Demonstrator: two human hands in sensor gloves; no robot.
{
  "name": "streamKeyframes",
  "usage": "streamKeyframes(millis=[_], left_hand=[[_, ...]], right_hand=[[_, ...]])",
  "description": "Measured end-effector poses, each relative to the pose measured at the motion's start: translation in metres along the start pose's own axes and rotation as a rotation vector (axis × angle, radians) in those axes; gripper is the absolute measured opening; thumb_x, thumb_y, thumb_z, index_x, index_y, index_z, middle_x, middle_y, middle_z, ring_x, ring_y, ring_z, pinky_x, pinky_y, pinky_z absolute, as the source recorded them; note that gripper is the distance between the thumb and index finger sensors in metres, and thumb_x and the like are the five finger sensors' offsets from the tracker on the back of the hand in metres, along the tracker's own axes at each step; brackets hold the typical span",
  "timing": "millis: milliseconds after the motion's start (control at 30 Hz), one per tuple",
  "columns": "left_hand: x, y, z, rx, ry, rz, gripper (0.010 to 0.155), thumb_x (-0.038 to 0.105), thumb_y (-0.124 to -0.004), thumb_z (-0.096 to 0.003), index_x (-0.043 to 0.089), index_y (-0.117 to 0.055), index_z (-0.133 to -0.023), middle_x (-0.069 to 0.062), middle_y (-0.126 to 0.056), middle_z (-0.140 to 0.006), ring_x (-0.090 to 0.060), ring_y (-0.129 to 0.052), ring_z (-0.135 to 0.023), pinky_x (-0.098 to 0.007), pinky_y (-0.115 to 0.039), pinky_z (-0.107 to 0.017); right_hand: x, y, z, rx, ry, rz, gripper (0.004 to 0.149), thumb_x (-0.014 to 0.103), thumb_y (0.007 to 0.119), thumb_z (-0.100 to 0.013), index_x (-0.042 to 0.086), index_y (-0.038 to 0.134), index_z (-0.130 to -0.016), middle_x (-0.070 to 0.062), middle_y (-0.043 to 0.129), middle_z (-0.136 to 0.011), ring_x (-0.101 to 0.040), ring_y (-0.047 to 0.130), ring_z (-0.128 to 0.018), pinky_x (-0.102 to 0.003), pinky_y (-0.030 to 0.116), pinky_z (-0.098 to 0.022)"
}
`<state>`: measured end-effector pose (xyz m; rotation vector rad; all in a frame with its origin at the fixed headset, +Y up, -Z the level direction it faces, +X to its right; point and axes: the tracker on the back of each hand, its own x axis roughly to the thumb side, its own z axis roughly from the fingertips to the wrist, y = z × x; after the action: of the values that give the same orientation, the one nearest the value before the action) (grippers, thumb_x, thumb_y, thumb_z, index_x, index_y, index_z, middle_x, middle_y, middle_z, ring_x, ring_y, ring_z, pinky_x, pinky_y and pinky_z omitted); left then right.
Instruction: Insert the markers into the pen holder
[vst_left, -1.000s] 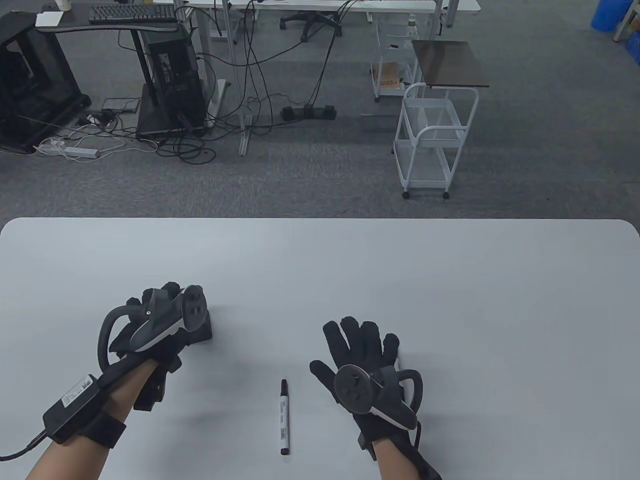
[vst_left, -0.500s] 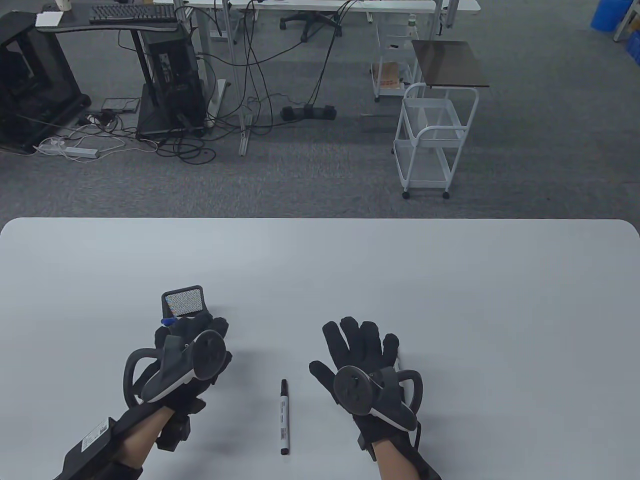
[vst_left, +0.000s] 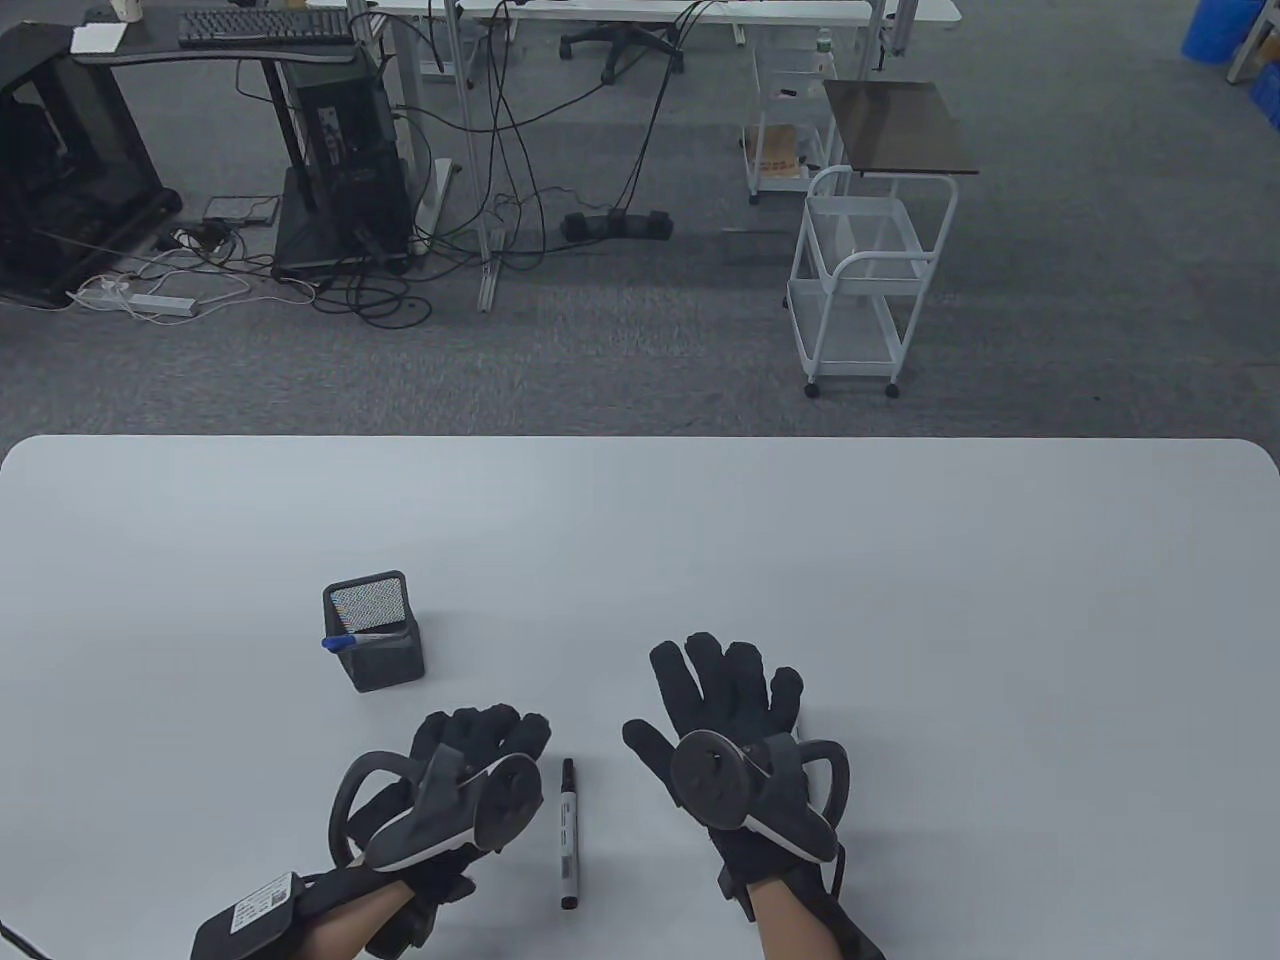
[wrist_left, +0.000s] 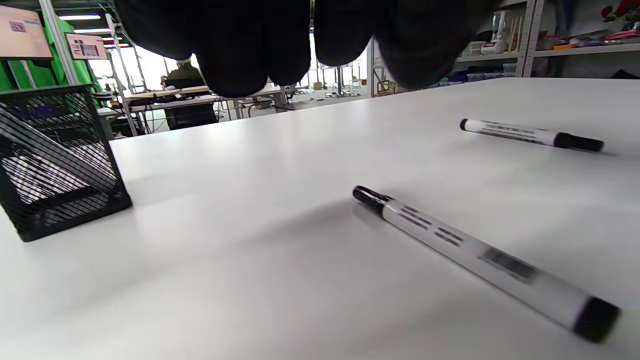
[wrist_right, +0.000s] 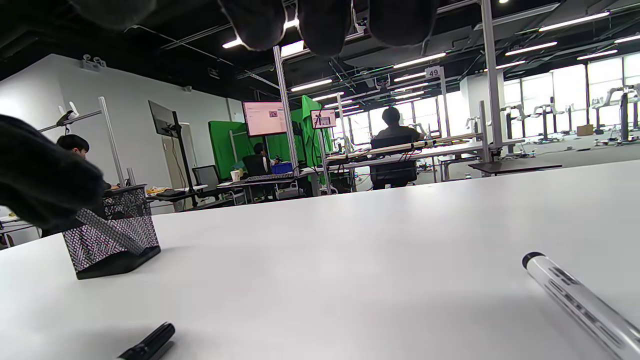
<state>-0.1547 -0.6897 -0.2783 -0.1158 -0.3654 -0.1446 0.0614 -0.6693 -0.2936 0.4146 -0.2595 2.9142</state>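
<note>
A black mesh pen holder (vst_left: 373, 630) stands left of centre, and a blue-capped marker (vst_left: 340, 641) leans inside it. A white marker with black caps (vst_left: 568, 832) lies on the table between my hands. My left hand (vst_left: 490, 730) is open and empty just left of that marker. My right hand (vst_left: 720, 680) is open with fingers spread, to the marker's right. The left wrist view shows the holder (wrist_left: 55, 160), the near marker (wrist_left: 480, 257) and a second marker (wrist_left: 530, 134) farther right. The right wrist view shows that second marker (wrist_right: 580, 305) below my right hand.
The white table (vst_left: 900, 560) reaches far beyond the hands. Past its far edge are a white wire cart (vst_left: 860, 290), desks and floor cables. The right wrist view shows the holder (wrist_right: 110, 235) and the near marker's black cap (wrist_right: 150, 342).
My left hand has drawn back from the pen holder, toward me and to the right, to beside the loose marker. The holder now stands uncovered with the blue-capped marker in it. The right hand barely moved.
</note>
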Motion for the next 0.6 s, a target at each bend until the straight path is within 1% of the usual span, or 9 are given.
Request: streamKeyframes(millis=[233,300,333,367,400,433,500,600], left_hand=[[0.024,-0.017,0.003,-0.054,-0.07,-0.025,0.063,0.054,-0.073,-0.0572,0.037,-0.055,-0.116,-0.002,-0.064,-0.118,-0.035,-0.075,-0.107,-0.057,-0.058,-0.086],[0.032,-0.022,0.006,-0.074,-0.063,-0.025,0.065,0.055,-0.073,-0.0567,0.035,-0.056,-0.116,-0.006,-0.066,-0.116,-0.036,-0.08,-0.103,-0.057,-0.063,-0.084],[0.035,-0.025,0.007,-0.076,-0.051,-0.022,0.067,0.057,-0.072,-0.0563,0.033,-0.055,-0.116,-0.007,-0.067,-0.115,-0.036,-0.082,-0.101,-0.056,-0.066,-0.082],[0.038,-0.027,0.008,-0.075,-0.019,-0.02,0.071,0.058,-0.071,-0.0562,0.025,-0.054,-0.117,-0.009,-0.07,-0.112,-0.036,-0.086,-0.097,-0.056,-0.069,-0.08],[0.043,-0.031,0.011,-0.074,0.026,-0.024,0.073,0.059,-0.069,-0.056,0.021,-0.055,-0.117,-0.012,-0.072,-0.11,-0.036,-0.089,-0.094,-0.055,-0.072,-0.078],[0.045,-0.033,0.011,-0.077,0.045,-0.03,0.075,0.059,-0.069,-0.0562,0.017,-0.056,-0.117,-0.015,-0.074,-0.108,-0.036,-0.092,-0.091,-0.054,-0.075,-0.075],[0.053,-0.042,0.012,-0.113,0.105,-0.079,0.077,0.06,-0.068,-0.0568,0.01,-0.059,-0.115,-0.018,-0.078,-0.103,-0.035,-0.097,-0.084,-0.052,-0.081,-0.07],[0.059,-0.051,0.009,-0.165,0.153,-0.098,0.079,0.06,-0.067,-0.0567,0.005,-0.064,-0.112,-0.02,-0.084,-0.097,-0.035,-0.102,-0.076,-0.05,-0.086,-0.063]], right_hand=[[-0.003,-0.001,0.0,-0.003,0.008,-0.005,0.075,0.064,0.048,-0.061,0.02,0.041,-0.122,-0.021,0.038,-0.129,-0.058,0.043,-0.113,-0.076,0.027,-0.07],[-0.004,-0.001,0.0,-0.003,0.011,-0.007,0.075,0.064,0.048,-0.061,0.02,0.042,-0.122,-0.021,0.038,-0.129,-0.058,0.043,-0.113,-0.076,0.027,-0.07],[-0.004,-0.001,0.0,-0.004,0.013,-0.007,0.075,0.064,0.048,-0.061,0.02,0.041,-0.122,-0.021,0.038,-0.128,-0.058,0.043,-0.113,-0.076,0.027,-0.07],[-0.005,-0.001,0.0,-0.005,0.015,-0.008,0.075,0.064,0.048,-0.061,0.02,0.042,-0.122,-0.021,0.038,-0.128,-0.058,0.043,-0.113,-0.076,0.027,-0.07],[-0.005,-0.001,0.0,-0.005,0.017,-0.008,0.075,0.063,0.048,-0.061,0.02,0.042,-0.122,-0.021,0.038,-0.128,-0.058,0.043,-0.113,-0.076,0.027,-0.07],[-0.005,-0.001,0.0,-0.005,0.017,-0.008,0.075,0.063,0.048,-0.061,0.02,0.042,-0.122,-0.021,0.038,-0.128,-0.058,0.043,-0.113,-0.076,0.027,-0.07],[-0.005,-0.001,-0.001,-0.004,0.019,-0.009,0.075,0.063,0.048,-0.061,0.02,0.042,-0.122,-0.021,0.038,-0.128,-0.058,0.043,-0.113,-0.076,0.027,-0.07],[-0.006,0.0,-0.001,0.001,0.019,-0.009,0.075,0.063,0.048,-0.061,0.02,0.042,-0.122,-0.021,0.039,-0.128,-0.058,0.043,-0.113,-0.076,0.027,-0.07]])
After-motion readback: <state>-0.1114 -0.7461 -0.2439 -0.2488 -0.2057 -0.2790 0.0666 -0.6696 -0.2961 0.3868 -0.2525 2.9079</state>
